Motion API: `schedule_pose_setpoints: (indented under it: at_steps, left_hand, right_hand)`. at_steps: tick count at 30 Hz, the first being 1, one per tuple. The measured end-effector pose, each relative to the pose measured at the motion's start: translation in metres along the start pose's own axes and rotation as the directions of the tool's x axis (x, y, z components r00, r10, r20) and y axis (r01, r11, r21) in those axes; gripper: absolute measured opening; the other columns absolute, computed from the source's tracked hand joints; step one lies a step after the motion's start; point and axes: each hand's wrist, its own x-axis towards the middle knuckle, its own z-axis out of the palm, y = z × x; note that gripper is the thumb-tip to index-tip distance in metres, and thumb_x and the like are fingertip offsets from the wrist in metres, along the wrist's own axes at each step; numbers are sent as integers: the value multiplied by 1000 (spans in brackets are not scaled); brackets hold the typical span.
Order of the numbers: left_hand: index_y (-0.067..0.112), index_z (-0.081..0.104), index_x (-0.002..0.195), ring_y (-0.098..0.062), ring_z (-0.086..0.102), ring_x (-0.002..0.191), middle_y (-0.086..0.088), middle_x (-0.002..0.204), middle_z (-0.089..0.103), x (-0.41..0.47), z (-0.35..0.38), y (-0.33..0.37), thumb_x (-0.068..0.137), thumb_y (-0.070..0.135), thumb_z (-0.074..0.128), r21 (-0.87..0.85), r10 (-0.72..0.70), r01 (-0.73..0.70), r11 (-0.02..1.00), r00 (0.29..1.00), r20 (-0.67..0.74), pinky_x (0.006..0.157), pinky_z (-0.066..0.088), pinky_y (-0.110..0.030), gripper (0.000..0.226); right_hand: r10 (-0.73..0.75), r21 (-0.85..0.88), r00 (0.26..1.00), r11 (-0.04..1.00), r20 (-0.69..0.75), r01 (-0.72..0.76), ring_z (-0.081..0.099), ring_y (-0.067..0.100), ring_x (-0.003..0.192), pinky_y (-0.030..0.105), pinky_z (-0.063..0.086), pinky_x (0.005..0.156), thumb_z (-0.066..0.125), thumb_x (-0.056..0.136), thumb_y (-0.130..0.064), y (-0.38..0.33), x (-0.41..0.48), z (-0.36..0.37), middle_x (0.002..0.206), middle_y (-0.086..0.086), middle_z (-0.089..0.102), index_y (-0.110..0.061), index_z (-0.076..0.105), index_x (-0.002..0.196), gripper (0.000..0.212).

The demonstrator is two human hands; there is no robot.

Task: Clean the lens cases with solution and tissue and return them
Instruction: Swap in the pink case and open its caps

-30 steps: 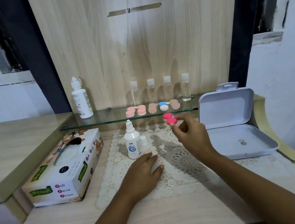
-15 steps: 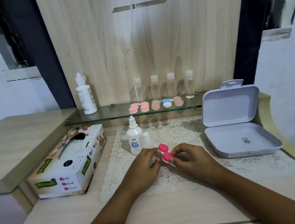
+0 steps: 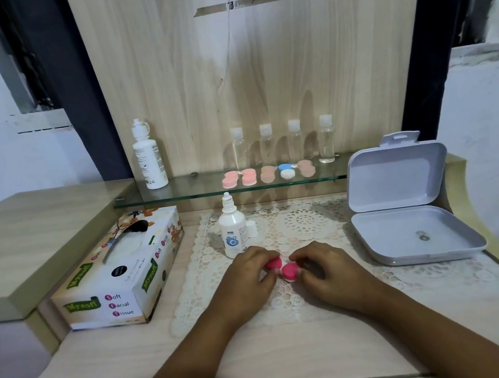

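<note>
Now at the caps: pink lens case pinched between both hands

I have the pink lens case point(image 3: 283, 267) low in the centre of the frame, on or just over the lace mat point(image 3: 311, 228); I cannot tell whether it touches. My left hand point(image 3: 247, 277) pinches its upper-left cap with curled fingers, and my right hand point(image 3: 330, 270) pinches the lower-right cap the same way. I judge this to be the opening step, before any solution or tissue comes in. Next I need both caps twisted off without the small case skidding. Then one hand must come free for the solution bottle point(image 3: 233, 234), which stands just above my left hand, apparently uncapped, its white cap point(image 3: 251, 228) beside it. The tissue box point(image 3: 122, 270) waits at left. The glass shelf point(image 3: 196, 187) at mid-frame, carrying the row of cases point(image 3: 268, 174), is where I judge this one goes back.
</note>
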Motion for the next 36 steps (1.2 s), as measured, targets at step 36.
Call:
schedule_pose_setpoints:
  at_steps: [36]
  left_hand:
    - [18,47,133,-8,47,114,4,122,51,-4,0,5,88,34,58,-12,-83,83,996,996,28,97,36,-19,49]
  right_hand:
    - [-62,-109,998,992,-15,60,49,17,94,31,43,84,58,88,-29,5,1,8,100,1,53,-14,61,106,23]
